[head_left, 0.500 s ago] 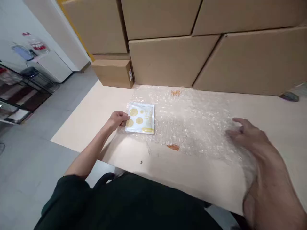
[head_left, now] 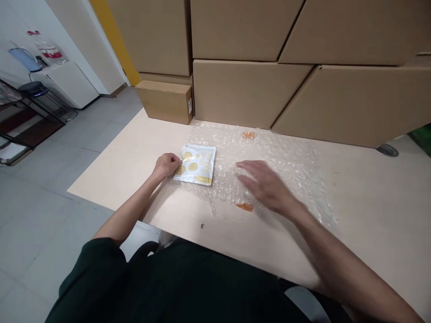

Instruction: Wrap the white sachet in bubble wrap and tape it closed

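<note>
On the pale table (head_left: 370, 193) lies a sheet of bubble wrap (head_left: 286, 166). At its left end sits a small packet (head_left: 196, 165) with yellow dots. My left hand (head_left: 164, 166) pinches the packet's left edge with its fingertips. My right hand (head_left: 266, 185) lies flat and open on the bubble wrap, holding nothing. Cardboard boxes (head_left: 249, 85) stand behind.

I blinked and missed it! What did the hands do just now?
The right hand slid left across the bubble wrap, toward the packet. It grips nothing, fingers spread. The left hand kept its grip on the packet's left edge. Packet, wrap and boxes stayed put.
</note>
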`<act>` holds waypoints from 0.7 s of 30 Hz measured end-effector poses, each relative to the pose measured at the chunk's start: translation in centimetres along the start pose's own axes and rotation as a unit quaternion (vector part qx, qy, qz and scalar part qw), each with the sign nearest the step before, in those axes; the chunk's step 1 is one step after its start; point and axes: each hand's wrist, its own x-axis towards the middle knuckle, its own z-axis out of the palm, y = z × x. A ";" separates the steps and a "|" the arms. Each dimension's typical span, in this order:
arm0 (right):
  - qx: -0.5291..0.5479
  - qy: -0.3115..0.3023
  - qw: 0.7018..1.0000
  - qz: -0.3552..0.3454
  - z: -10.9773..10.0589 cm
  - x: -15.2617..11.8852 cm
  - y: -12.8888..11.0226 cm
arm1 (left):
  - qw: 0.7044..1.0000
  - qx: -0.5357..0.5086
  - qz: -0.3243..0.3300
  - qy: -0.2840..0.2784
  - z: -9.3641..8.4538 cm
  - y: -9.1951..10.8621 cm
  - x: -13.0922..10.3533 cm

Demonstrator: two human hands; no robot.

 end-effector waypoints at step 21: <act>0.423 -0.138 0.890 0.097 7.8 2.6 -5.5 | 0.944 -0.209 0.206 -0.152 1.8 7.8 -5.7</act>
